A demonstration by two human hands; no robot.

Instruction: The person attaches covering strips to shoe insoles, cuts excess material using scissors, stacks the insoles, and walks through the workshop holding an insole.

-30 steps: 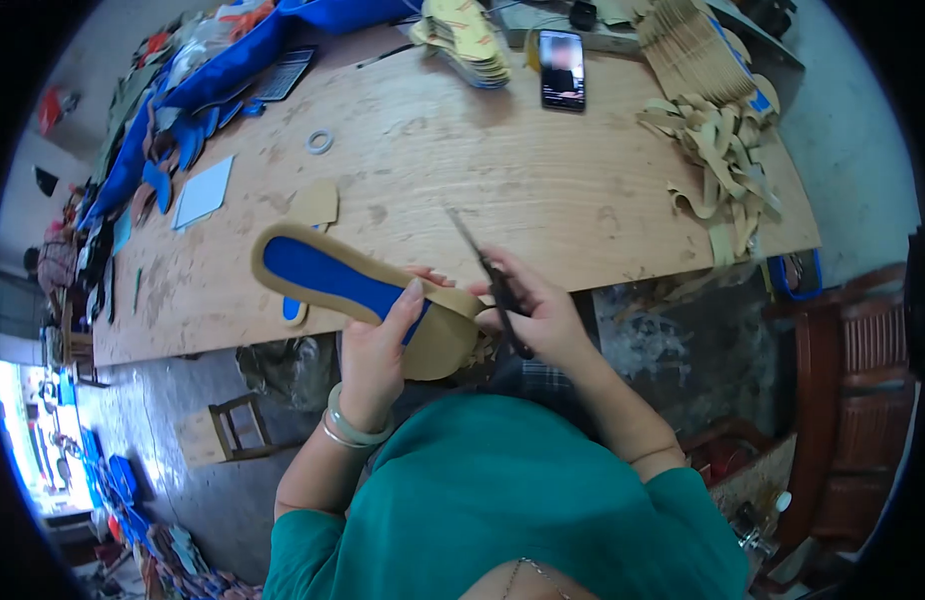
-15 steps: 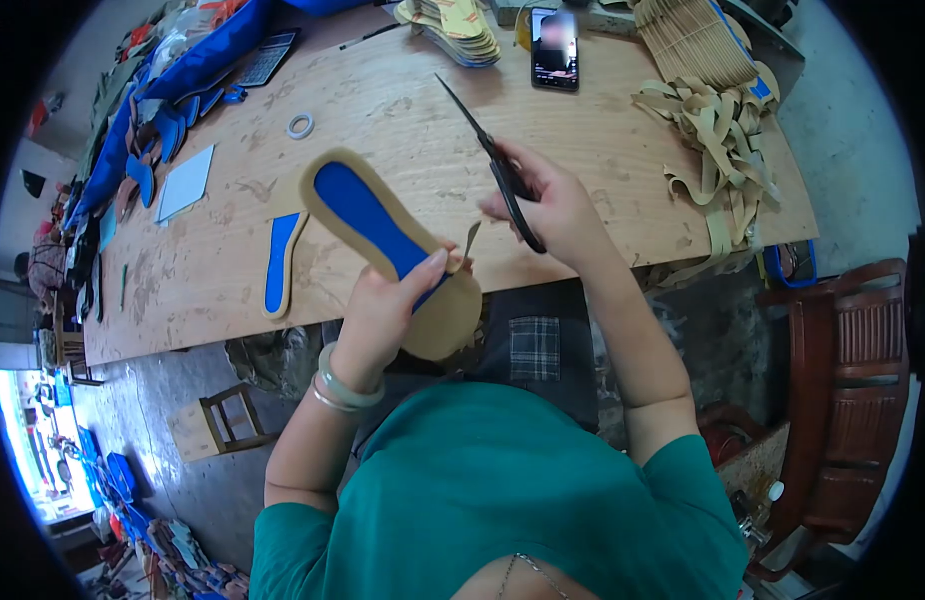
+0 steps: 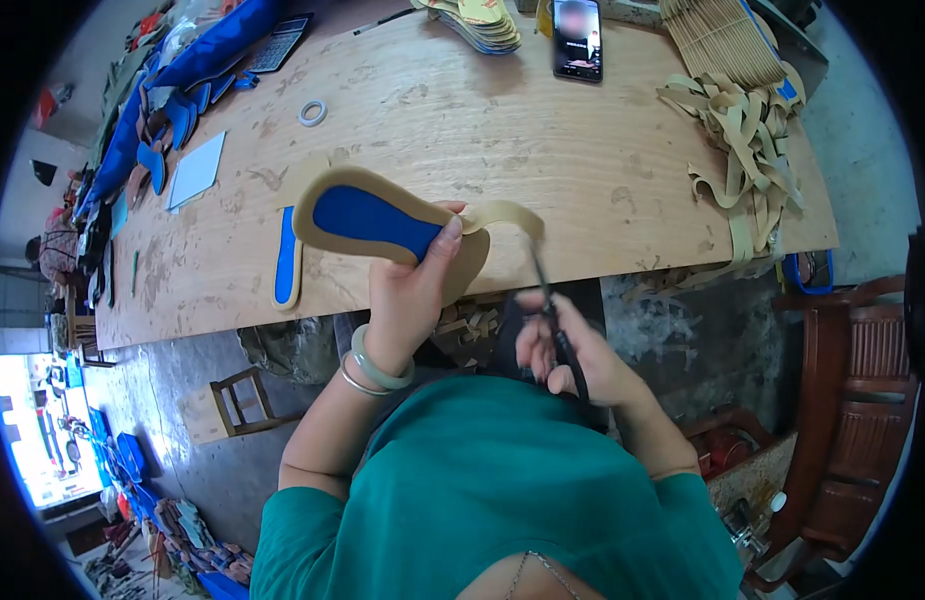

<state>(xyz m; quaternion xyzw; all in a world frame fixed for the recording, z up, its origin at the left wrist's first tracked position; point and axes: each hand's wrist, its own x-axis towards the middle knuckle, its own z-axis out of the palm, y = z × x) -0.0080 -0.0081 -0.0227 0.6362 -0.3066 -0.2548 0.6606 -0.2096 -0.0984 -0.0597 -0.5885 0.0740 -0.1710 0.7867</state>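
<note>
A tan insole with a blue centre [image 3: 373, 218] is gripped by my left hand [image 3: 411, 300], thumb on top and fingers beneath. From its edge near my fingers a curved tan strip [image 3: 508, 214] sticks out to the right. My right hand [image 3: 573, 350] holds dark scissors [image 3: 545, 285], slightly blurred, with the blades pointing up close to the strip's end. Another blue and tan insole [image 3: 287, 262] lies on the table, partly hidden behind the held one.
On the wooden table [image 3: 403, 110] are a tape ring [image 3: 313, 113], pale sheets [image 3: 197, 172], a phone [image 3: 578, 40], a stack of insoles [image 3: 480, 25] and a pile of tan strips [image 3: 743, 135]. A wooden stool [image 3: 228, 405] stands below left. Far left, a person [image 3: 58, 248] is seen.
The held insole has turned flatter, and the strip now stretches out from its edge. My right hand and the scissors have moved down towards my body.
</note>
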